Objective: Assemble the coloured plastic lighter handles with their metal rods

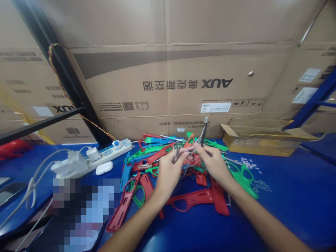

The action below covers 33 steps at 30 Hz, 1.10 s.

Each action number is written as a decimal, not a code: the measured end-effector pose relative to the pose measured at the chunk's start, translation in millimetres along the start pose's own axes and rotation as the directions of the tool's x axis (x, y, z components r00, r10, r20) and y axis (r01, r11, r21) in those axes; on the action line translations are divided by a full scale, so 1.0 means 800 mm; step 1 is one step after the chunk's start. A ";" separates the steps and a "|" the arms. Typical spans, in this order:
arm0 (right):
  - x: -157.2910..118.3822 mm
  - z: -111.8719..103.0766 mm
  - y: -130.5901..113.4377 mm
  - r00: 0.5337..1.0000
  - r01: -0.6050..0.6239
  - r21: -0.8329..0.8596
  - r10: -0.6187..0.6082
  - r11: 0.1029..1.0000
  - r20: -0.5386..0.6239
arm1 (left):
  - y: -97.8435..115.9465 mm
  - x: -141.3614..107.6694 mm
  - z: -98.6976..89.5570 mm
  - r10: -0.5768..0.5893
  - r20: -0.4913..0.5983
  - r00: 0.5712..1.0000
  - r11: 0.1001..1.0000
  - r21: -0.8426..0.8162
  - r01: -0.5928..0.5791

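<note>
My left hand [170, 169] is closed, thumb against fingers, on a slim dark grey metallic piece [176, 154] whose kind I cannot make out. Close beside it, my right hand [214, 164] pinches a bundle of dark and white wires [203, 134] that sticks up and ends in a pale tip [206, 120]. Thin white strands run between the two hands. Beneath them lies a heap of red, green and blue plastic shell pieces with finger loops, among them a red shell [195, 198] and a green shell [243, 176]. My fingertips are partly hidden.
A white power strip [105, 154] with plugged-in chargers lies left on the blue table [283, 210], near a white earbud case [104, 168]. A pixelated screen is at lower left. An open cardboard box [262, 140] stands right, with small pale bits [249, 163] nearby. Large cartons back the table.
</note>
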State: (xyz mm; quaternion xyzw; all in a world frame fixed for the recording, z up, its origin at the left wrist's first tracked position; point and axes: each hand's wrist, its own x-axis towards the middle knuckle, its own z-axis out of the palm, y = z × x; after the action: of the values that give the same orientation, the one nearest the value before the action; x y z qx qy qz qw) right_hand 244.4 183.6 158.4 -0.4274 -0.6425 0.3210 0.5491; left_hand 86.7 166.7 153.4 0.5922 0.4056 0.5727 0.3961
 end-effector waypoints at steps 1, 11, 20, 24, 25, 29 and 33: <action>0.000 0.000 0.000 1.000 -0.008 -0.001 0.008 1.000 0.006 | 0.000 0.000 -0.001 0.004 -0.013 1.000 1.000 0.020 -0.004; 0.002 -0.002 0.005 0.999 -0.050 0.019 0.051 0.999 -0.010 | -0.012 -0.004 -0.012 0.090 -0.022 0.996 0.955 0.286 -0.080; 0.000 -0.003 -0.008 1.000 -0.018 -0.016 0.017 1.000 -0.020 | -0.005 -0.007 -0.008 0.184 0.063 0.981 0.912 0.362 -0.194; 0.000 -0.006 -0.011 1.000 0.003 -0.025 -0.003 1.000 -0.028 | 0.003 -0.006 -0.010 0.194 0.028 0.981 0.903 0.385 -0.190; -0.001 -0.007 -0.011 1.000 -0.005 -0.021 0.005 1.000 -0.014 | 0.003 -0.006 -0.010 0.167 0.029 0.985 0.911 0.377 -0.166; -0.004 -0.006 -0.013 0.999 -0.028 0.007 0.028 1.000 0.022 | 0.001 -0.006 -0.009 0.073 0.142 0.987 0.969 0.224 -0.104; -0.004 -0.006 -0.012 1.000 -0.019 0.021 0.019 1.000 -0.006 | -0.002 -0.005 -0.005 0.041 0.191 0.981 0.992 0.108 -0.063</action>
State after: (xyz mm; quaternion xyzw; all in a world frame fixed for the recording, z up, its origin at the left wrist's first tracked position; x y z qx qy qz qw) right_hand 247.4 176.4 166.6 -0.4287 -0.6334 0.3316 0.5523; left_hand 82.8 163.5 150.2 0.6757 0.3825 0.5001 0.3834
